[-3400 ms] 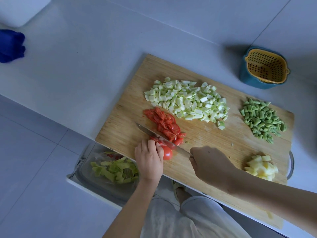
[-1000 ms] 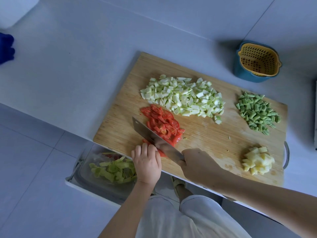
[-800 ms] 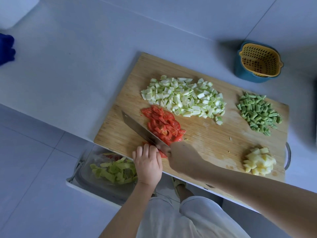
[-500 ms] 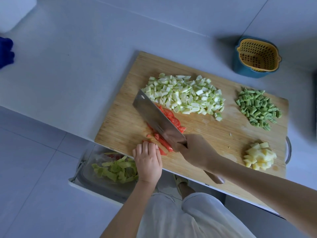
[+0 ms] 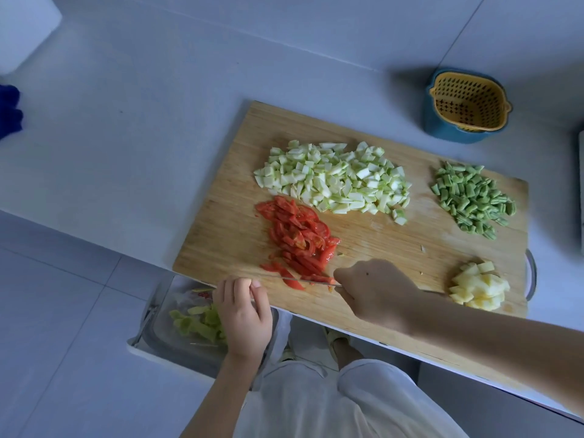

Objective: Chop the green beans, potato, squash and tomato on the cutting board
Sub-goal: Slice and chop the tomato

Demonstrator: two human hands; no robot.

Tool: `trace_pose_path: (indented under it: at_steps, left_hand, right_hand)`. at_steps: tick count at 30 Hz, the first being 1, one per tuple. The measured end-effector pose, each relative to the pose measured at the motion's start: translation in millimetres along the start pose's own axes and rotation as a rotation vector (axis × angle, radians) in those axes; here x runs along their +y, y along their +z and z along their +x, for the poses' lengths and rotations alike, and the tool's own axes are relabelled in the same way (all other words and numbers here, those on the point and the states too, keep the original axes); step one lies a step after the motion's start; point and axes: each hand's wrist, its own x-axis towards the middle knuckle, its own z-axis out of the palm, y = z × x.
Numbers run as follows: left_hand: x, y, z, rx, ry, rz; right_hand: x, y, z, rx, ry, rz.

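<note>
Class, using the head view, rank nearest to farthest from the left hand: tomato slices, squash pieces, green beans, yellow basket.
1. Tomato slices, just past the left hand.
2. Squash pieces, far middle of the board.
3. Green beans, board's right.
4. Yellow basket, off the board, far right.

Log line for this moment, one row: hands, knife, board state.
right hand grips knife, blade at tomato slices | left hand curled at cutting board near edge | squash, green beans, potato chopped in piles
</note>
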Motion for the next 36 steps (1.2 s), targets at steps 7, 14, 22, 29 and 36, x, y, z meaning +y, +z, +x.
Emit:
trace_pose_path:
  at_steps: [7, 14, 22, 29, 36]
  left_hand:
    - [-8, -1, 2, -0.074, 0.053, -0.032]
    - [-6, 0, 16, -0.117, 0.076, -0.03]
    - [6, -1, 40, -0.176, 0.103, -0.16]
    - [37, 16, 56, -0.265, 0.196, -0.195]
    - [31, 20, 74, -0.18, 0.038, -0.085]
  right_hand:
    - [2, 2, 26, -0.046, -0.026, -0.085]
    - [-9, 6, 45, -0.033, 0.116, 0.201]
    - [-5, 1, 25, 0.084, 0.289, 0.875]
    - [0, -4, 19, -0.01, 0.459, 1.605]
    - [9, -12, 2, 0.116, 0.449, 1.292]
